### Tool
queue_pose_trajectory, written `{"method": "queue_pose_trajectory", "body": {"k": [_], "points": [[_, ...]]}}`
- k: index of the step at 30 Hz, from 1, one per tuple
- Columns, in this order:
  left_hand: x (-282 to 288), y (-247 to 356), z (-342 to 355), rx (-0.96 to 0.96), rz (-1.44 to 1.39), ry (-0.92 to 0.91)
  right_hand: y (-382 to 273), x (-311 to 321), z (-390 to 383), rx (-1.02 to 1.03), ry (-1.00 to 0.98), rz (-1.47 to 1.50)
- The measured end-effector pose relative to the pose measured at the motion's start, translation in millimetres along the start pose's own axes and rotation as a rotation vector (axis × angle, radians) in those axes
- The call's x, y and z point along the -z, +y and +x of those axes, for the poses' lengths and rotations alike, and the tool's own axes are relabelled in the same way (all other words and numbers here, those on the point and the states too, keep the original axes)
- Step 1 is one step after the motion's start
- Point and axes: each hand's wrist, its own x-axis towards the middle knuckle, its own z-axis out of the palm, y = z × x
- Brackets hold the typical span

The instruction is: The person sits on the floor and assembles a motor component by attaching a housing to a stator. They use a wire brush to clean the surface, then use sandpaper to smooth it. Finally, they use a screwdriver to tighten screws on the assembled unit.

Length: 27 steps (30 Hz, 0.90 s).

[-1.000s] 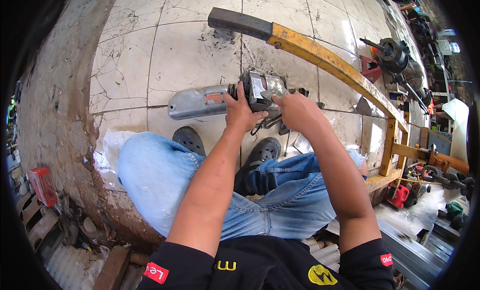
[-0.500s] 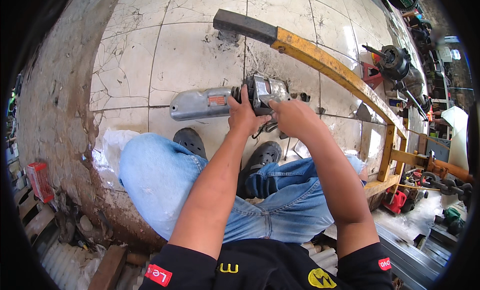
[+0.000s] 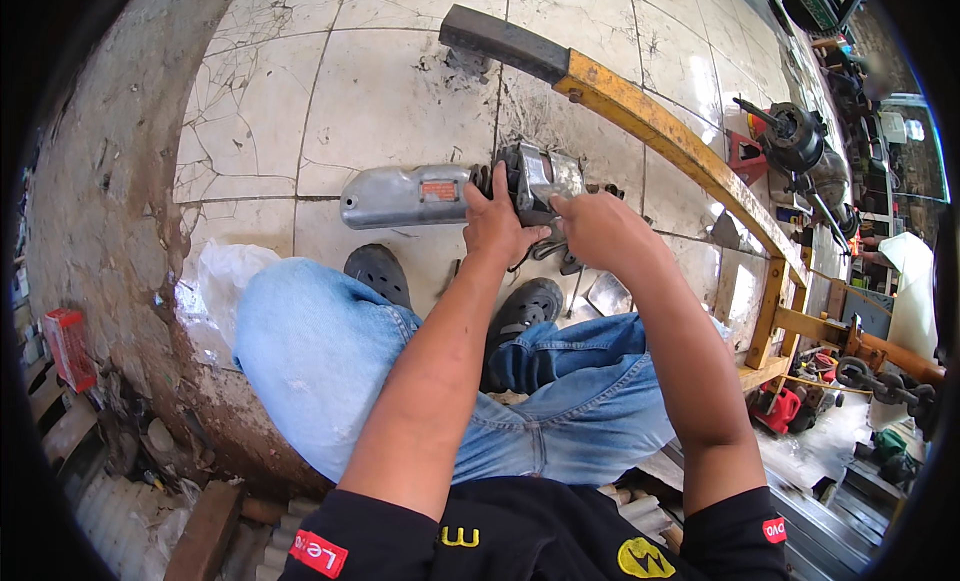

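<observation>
A grey cylindrical metal machine part (image 3: 538, 173), perhaps a motor, lies on the tiled floor. My left hand (image 3: 492, 224) grips its left end, index finger stretched across it and thumb along its near side. On the near right side of the part, my right hand (image 3: 605, 229) has its fingers curled closed; whatever is in them is hidden. Left of the part is a long rounded grey metal cover (image 3: 400, 198) with an orange label; my left fingers are against its right end. A dark cable (image 3: 545, 249) shows below the part, close to my right fingers.
A yellow steel hoist arm (image 3: 660, 131) with a black end reaches over the floor beyond my hands. My dark clogs (image 3: 378, 271) stand just below the cover. Clear plastic (image 3: 225, 286) lies by my left knee. At the right are a greasy mechanical assembly (image 3: 797, 141) and a chain (image 3: 880, 381).
My view has shifted slightly. Both hands remain on the metal part, with the right fingers moved a little along its near side.
</observation>
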Motion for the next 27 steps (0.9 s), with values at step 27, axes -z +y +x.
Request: {"method": "queue_pose_trajectory", "body": {"k": [27], "points": [[-2,0,2,-0.029,0.002,0.01,14,1,32,-0.075,0.068,0.08]]}}
